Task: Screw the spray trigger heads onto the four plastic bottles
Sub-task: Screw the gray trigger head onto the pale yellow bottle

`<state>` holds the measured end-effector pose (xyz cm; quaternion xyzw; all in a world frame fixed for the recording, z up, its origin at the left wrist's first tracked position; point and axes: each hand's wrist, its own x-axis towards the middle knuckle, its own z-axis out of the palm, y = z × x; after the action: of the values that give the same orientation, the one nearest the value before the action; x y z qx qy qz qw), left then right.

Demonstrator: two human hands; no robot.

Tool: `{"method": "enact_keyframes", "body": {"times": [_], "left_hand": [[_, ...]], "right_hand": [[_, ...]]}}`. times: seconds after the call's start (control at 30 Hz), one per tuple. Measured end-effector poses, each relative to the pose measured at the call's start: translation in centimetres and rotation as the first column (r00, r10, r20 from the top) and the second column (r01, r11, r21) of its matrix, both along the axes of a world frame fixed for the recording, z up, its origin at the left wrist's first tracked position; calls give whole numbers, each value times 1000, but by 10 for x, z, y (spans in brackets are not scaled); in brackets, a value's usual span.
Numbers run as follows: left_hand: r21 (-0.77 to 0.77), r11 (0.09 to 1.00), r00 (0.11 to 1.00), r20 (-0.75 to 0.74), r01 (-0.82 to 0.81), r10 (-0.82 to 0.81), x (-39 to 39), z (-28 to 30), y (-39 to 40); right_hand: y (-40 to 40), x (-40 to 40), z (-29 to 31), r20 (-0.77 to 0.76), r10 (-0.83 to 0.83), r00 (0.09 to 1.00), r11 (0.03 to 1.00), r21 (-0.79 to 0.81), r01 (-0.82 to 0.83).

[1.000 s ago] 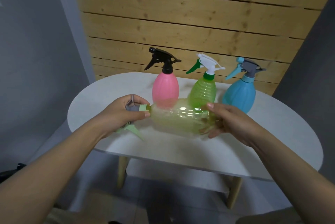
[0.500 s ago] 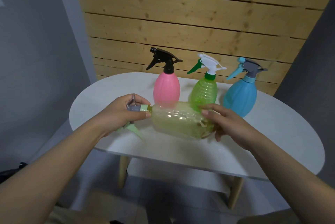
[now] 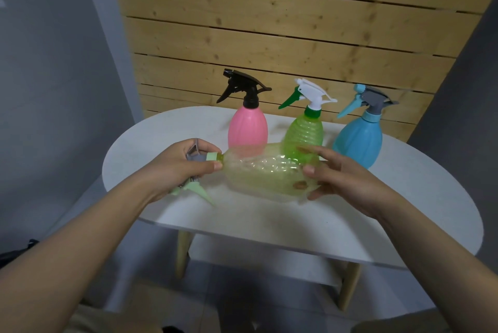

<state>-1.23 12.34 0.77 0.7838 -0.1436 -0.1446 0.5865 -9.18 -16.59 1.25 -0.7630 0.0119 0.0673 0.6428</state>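
A clear yellowish bottle (image 3: 266, 176) lies sideways in the air above the white table (image 3: 377, 211), neck pointing left. My left hand (image 3: 177, 165) is closed around its grey and pale green spray trigger head (image 3: 199, 160), whose pale green collar sits at the bottle neck; the lever sticks out below my hand. My right hand (image 3: 342, 176) grips the bottle's base end. Behind stand a pink bottle (image 3: 248, 128) with a black head, a green bottle (image 3: 304, 130) with a white and green head, and a blue bottle (image 3: 358, 138) with a grey head.
The oval table has wooden legs and a lower shelf (image 3: 258, 260). A wooden slat wall (image 3: 269, 36) rises right behind it, with grey walls on both sides.
My right hand has shifted its grip on the bottle's base, fingers now spread over the top and underside. The bottle has turned slightly. The left hand stays on the trigger head.
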Motion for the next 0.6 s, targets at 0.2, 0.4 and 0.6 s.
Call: {"method": "enact_keyframes", "body": {"times": [0.2, 0.4, 0.6], "left_hand": [[29, 999, 999, 36, 36, -37, -3, -3, -4], [2, 1000, 999, -53, -3, 3, 1, -3, -4], [2, 1000, 1000, 18, 23, -23, -2, -2, -3]], "right_hand": [[3, 1, -5, -174, -47, 984, 992, -127, 25], [4, 0, -5, -9, -14, 1000, 999, 30, 14], [2, -2, 0, -14, -39, 999, 997, -60, 38]]}}
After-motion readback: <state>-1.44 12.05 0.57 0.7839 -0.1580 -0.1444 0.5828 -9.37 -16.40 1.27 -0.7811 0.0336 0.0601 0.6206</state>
